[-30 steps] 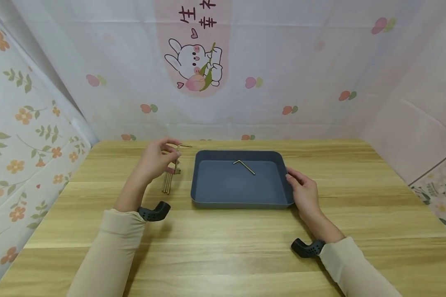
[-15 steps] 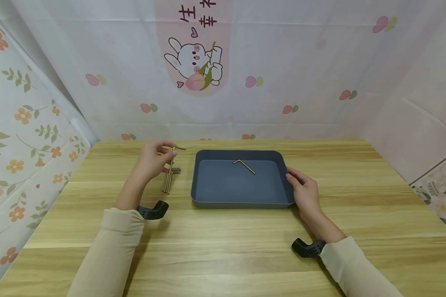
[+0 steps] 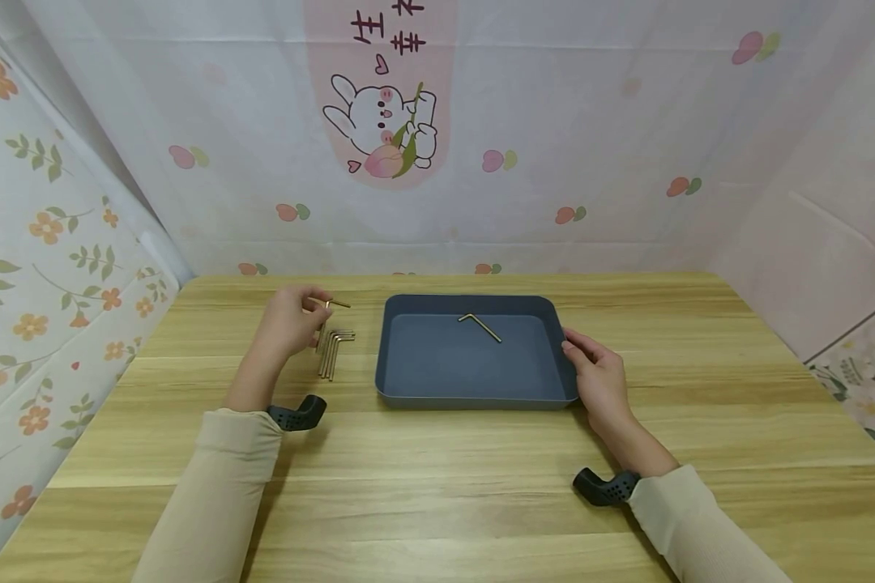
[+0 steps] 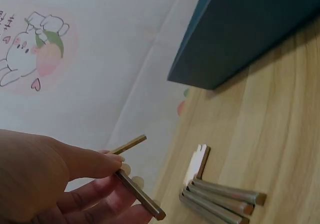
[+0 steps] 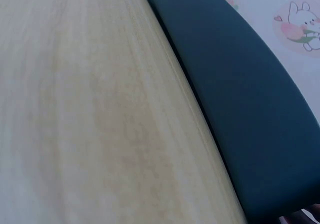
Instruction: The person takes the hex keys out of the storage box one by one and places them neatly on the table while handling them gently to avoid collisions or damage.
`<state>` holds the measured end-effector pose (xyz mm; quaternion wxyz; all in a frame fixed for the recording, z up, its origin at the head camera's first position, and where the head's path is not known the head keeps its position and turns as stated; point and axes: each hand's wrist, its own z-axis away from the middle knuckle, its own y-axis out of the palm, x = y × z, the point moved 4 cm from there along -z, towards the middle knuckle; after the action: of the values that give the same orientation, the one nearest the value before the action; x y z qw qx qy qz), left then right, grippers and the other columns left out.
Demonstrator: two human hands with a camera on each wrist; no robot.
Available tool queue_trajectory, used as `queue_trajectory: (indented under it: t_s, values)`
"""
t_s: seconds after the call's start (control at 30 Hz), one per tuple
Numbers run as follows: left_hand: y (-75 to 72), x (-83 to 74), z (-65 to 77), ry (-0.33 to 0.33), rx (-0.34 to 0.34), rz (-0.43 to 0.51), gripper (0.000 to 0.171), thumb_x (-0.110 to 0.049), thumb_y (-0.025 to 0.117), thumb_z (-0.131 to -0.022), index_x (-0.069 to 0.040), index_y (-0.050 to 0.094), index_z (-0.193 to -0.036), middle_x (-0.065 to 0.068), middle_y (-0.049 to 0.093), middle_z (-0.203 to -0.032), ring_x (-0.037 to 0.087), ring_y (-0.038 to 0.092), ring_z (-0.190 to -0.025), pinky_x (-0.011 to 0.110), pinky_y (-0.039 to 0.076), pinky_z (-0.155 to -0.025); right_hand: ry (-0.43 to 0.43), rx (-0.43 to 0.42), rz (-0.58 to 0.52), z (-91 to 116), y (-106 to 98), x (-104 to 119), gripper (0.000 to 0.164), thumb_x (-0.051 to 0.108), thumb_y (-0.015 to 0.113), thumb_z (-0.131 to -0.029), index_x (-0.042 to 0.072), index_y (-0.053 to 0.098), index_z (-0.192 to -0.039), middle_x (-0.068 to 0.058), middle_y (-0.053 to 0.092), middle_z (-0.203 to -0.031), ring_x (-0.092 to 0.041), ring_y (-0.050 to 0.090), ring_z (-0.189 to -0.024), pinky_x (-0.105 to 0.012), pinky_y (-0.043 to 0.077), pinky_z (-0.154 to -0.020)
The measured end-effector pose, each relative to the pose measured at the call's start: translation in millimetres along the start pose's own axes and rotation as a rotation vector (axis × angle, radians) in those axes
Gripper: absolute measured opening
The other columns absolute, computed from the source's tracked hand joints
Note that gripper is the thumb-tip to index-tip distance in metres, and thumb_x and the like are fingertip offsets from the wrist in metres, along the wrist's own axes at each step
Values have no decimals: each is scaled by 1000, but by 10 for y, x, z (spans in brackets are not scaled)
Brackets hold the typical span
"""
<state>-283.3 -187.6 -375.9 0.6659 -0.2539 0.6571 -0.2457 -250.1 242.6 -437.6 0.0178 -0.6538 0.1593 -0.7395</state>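
Note:
My left hand (image 3: 290, 324) pinches a brass-coloured L-shaped hex key (image 4: 140, 194) between thumb and fingers, its short arm pointing right in the head view. Just below and to the right, several more hex keys (image 3: 333, 356) lie side by side on the table, short ends toward the right. They also show in the left wrist view, beyond the fingers. A dark blue-grey rectangular tray (image 3: 474, 402) stands in the middle, with one hex key (image 3: 484, 329) lying inside it. My right hand (image 3: 599, 379) holds the tray's right side at the rim; part of its grip is hidden.
The wooden table (image 3: 437, 494) meets a printed white cloth backdrop (image 3: 591, 121) at its far edge. Flowered cloth (image 3: 66, 267) hangs at the left. A black wrist camera (image 3: 299, 413) sits on the left wrist, another black wrist camera (image 3: 605, 488) on the right.
My left hand has moved left and a little lower with its hex key, off the row of loose keys, which now show more fully. The right hand and tray have stayed put.

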Motion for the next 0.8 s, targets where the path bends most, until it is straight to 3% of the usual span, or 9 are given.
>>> queue_trajectory:
  t_s: [0.1, 0.23, 0.5, 0.8]
  values:
    - [-5, 42, -8, 0, -8, -51, 27, -9, 59, -101, 1, 65, -125, 23, 66, -103, 12, 56, -56, 24, 50, -52, 0, -1, -1, 0, 1, 1, 44, 26, 51, -107, 11, 53, -148, -7, 52, -153, -14, 44, -139, -4, 38, -91]
    - [-5, 83, -5, -3, 0, -127, 27, -9, 59, -100, 1, 66, -124, 24, 70, -105, 16, 58, -63, 25, 45, -54, -2, -3, -1, 0, 3, 3, 44, 26, 51, -107, 11, 53, -148, -7, 52, -153, -15, 44, -140, -3, 38, -91]
    - [46, 198, -28, -47, 35, -135, 25, -7, 57, -100, 2, 66, -121, 24, 69, -106, 18, 59, -66, 26, 47, -55, 2, 2, 2, 7, -4, 5, 44, 27, 51, -107, 11, 52, -148, -7, 52, -153, -15, 45, -139, -3, 39, -91]
    - [78, 238, -33, -99, 66, -146, 28, -9, 57, -100, 3, 65, -124, 28, 69, -116, 27, 67, -83, 27, 52, -59, -2, -5, 11, 0, -5, 1, 43, 27, 52, -107, 12, 54, -147, -7, 53, -151, -8, 48, -129, -5, 40, -90]
